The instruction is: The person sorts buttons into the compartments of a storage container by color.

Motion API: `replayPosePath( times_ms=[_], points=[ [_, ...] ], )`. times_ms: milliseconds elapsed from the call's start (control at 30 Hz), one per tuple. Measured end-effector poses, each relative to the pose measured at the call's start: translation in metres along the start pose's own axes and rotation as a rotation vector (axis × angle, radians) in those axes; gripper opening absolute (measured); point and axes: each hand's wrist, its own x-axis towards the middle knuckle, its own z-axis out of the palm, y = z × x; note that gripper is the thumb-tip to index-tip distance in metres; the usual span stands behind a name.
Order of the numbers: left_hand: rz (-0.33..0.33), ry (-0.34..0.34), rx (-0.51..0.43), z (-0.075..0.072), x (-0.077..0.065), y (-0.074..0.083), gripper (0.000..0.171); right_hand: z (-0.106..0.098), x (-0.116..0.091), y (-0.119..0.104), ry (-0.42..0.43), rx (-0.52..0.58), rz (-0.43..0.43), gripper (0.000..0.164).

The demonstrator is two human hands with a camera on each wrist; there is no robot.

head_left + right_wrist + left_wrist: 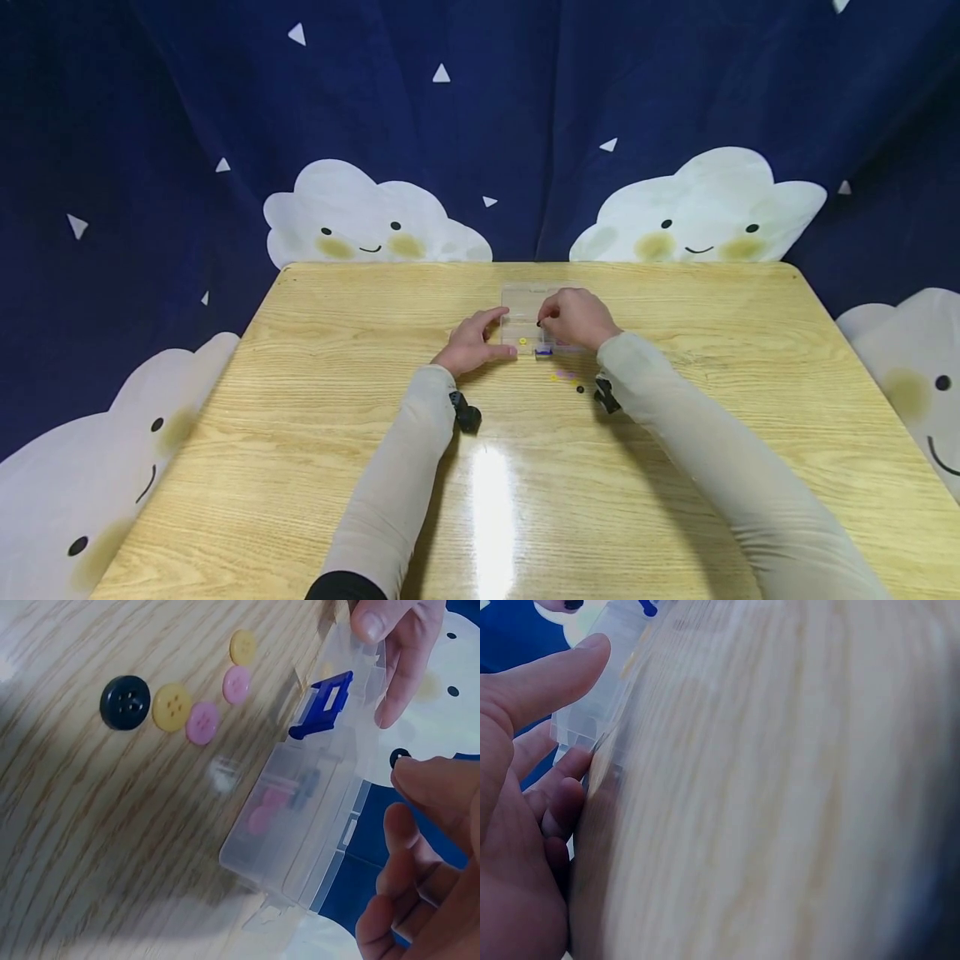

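Note:
A clear plastic box (281,825) with its lid raised stands near the table's far edge. My left hand (471,343) holds its left end, thumb at the front and fingers towards the back. My right hand (577,319) is over the box, pinching a small black button (400,757) between thumb and fingertip. Through the front wall show pink buttons (268,806) and a dark one in the right part; a yellow button (522,341) lies in the left part. A blue latch (325,705) sticks out at the front.
In front of the box lie loose buttons: a black one (125,703), two yellow (172,707) and two pink (202,723). The wooden table (300,417) ends close behind the box, before a dark blue curtain (510,125) with clouds.

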Motion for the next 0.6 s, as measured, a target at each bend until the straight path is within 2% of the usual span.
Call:
replayPosePath(
  times_ms=[600],
  points=[
    [0.015,-0.002,0.008,-0.0008,0.0005,-0.0003,0.080,0.0025,0.0038,0.0028,-0.002,-0.031,0.070,0.016]
  ],
)
